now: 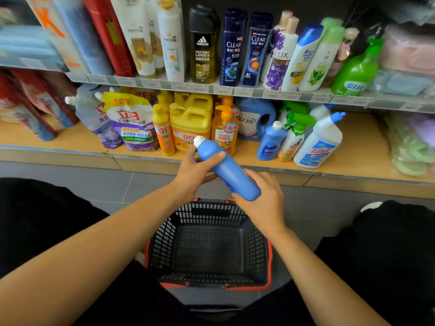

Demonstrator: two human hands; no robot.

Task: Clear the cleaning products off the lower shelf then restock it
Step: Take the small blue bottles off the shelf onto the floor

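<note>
Early in the clearing stage, by my read. I have one blue bottle (227, 171) off the lower shelf (364, 147), held tilted in mid-frame, white cap toward upper left, just above the basket (257, 243) at lower centre. Left hand (191, 178) grips the upper half below the cap, thumb laid across the body. Right hand (263, 203) cups the base, fingers (254, 177) curled on it. Both hands are clamped on the bottle and neither is free.

The basket looks empty; I see bare mesh floor and nothing in it, so no product has been dropped in yet.

Left on the shelf:
- pouches (134, 123), left of centre
- yellow jug (190, 118) and the orange bottles beside it
- blue jug (254, 118) behind
- small blue bottle (270, 143)
- green sprayer (297, 128)
- white bottle (321, 142), right of centre

Nearly all the stock is in place. The upper shelf of shampoos is not part of the job.

Remaining, as I judge it: put this bottle in the basket, pull everything else, then the whole restock. Roughly the first item of many.
</note>
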